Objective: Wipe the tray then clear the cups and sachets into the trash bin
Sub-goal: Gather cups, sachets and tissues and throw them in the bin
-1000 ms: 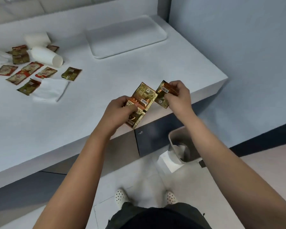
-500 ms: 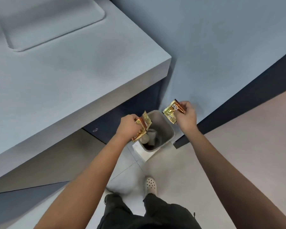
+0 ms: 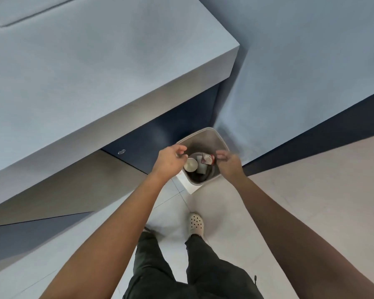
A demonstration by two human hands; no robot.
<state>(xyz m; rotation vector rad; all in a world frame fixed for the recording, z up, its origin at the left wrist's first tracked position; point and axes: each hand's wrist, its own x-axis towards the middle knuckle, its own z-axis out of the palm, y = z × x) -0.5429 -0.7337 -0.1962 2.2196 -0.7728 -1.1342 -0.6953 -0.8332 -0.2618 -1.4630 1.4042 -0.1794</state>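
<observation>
A grey trash bin (image 3: pixel 212 137) stands on the floor under the counter's corner. Inside it lie a white cup (image 3: pixel 191 164) and a red-and-white sachet (image 3: pixel 208 159). My left hand (image 3: pixel 171 158) hovers over the bin's left rim with loosely curled fingers and holds nothing. My right hand (image 3: pixel 227 161) hangs over the right rim with relaxed fingers, and the sachet sits just off its fingertips. A corner of the pale tray (image 3: pixel 20 9) shows at the top left on the counter (image 3: pixel 95 72). The other cups and sachets are out of view.
The counter's thick edge and dark cabinet front (image 3: pixel 171 134) rise right behind the bin. A blue wall (image 3: pixel 300 61) with a dark baseboard closes the right side. My feet in white clogs (image 3: pixel 195 223) stand on pale floor tiles just before the bin.
Both hands moved down over the bin and let go of the sachets they held. The view dropped further toward the floor.
</observation>
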